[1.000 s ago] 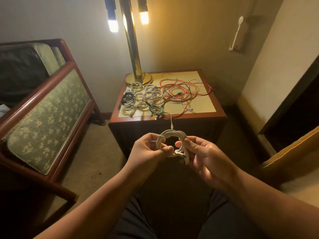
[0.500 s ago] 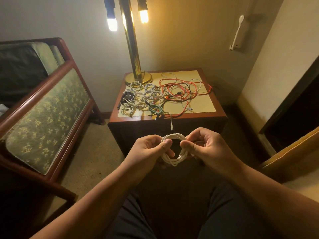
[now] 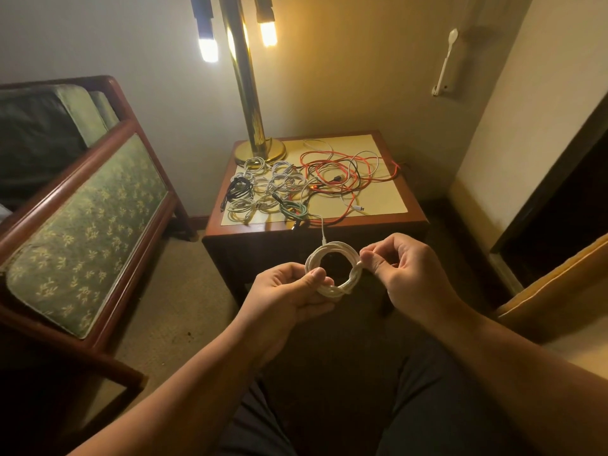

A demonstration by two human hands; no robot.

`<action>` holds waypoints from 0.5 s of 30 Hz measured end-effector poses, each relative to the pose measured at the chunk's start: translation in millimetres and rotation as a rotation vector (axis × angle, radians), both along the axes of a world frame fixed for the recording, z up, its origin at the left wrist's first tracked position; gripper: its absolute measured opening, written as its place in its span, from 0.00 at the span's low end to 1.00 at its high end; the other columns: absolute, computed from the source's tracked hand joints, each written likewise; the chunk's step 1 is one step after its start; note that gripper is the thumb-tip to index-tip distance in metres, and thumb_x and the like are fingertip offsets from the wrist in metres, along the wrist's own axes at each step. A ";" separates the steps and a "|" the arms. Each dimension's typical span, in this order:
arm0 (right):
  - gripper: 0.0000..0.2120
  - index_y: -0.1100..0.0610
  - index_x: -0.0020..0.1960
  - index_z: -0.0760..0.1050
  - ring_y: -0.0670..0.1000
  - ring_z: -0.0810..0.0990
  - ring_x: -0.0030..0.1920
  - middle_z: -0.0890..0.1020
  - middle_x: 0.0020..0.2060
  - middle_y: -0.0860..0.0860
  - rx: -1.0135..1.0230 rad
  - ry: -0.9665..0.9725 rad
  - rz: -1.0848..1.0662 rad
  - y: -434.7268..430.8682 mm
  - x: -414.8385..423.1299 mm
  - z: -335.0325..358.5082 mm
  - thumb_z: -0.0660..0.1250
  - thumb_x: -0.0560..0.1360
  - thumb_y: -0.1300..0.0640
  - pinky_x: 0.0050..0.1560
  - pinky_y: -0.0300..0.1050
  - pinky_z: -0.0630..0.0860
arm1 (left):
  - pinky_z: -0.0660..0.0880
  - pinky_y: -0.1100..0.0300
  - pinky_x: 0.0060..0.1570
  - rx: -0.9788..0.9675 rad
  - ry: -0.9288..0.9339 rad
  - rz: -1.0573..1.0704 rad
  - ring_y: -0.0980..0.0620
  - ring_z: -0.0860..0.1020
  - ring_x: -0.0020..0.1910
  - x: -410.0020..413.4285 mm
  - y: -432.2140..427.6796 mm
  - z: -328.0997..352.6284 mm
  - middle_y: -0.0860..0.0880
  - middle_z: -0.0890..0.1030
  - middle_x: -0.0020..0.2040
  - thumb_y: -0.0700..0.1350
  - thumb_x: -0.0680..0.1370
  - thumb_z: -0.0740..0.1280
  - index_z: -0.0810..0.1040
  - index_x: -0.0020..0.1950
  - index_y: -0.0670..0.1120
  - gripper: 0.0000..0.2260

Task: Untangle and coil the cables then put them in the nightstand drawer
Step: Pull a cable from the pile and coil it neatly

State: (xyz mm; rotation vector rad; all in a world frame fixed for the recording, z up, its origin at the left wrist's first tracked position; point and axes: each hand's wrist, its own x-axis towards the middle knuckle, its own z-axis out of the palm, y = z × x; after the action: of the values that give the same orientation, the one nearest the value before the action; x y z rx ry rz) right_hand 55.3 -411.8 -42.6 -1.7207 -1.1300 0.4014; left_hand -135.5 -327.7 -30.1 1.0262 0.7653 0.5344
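White round cable coil (image 3: 332,247) looks tidier than 1 second ago: left hand (image 3: 283,292) grips its lower edge, right hand (image 3: 406,269) now pinches the wrapped side, so it's probably nearly drawer-ready.

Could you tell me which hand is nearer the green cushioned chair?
Left: the left hand grips the white coil on the chair's side; the right hand pinches its far side.
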 end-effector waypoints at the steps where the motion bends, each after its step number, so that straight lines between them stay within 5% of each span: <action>1: 0.05 0.52 0.44 0.78 0.38 0.81 0.45 0.83 0.43 0.44 0.005 0.029 -0.020 0.9 0.8 0.6 0.71 0.78 0.55 0.37 0.28 0.76 | 0.83 0.50 0.49 -0.048 -0.034 0.011 0.39 0.85 0.53 1.1 -0.4 -0.4 0.37 0.85 0.51 0.44 0.72 0.72 0.78 0.56 0.36 0.16; 6: 0.06 0.53 0.43 0.78 0.42 0.82 0.41 0.84 0.39 0.46 0.051 0.151 -0.105 2.1 2.3 -5.7 0.71 0.78 0.53 0.36 0.31 0.77 | 0.83 0.50 0.47 -0.191 -0.126 0.068 0.39 0.85 0.52 8.8 -6.1 -6.7 0.36 0.85 0.51 0.42 0.73 0.71 0.79 0.55 0.36 0.13; 15: 0.07 0.53 0.48 0.80 0.45 0.81 0.42 0.83 0.40 0.47 -0.040 0.010 0.139 14.4 17.7 -34.2 0.73 0.75 0.51 0.39 0.35 0.79 | 0.83 0.47 0.50 0.195 0.099 0.039 0.40 0.86 0.48 13.2 4.8 -24.4 0.38 0.86 0.47 0.45 0.71 0.76 0.83 0.53 0.39 0.15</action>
State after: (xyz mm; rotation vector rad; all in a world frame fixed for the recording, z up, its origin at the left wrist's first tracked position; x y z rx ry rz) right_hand 73.0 -397.3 -76.8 -1.6784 -1.2452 0.5212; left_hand -122.3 -322.8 -54.5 1.2272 0.8340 0.6037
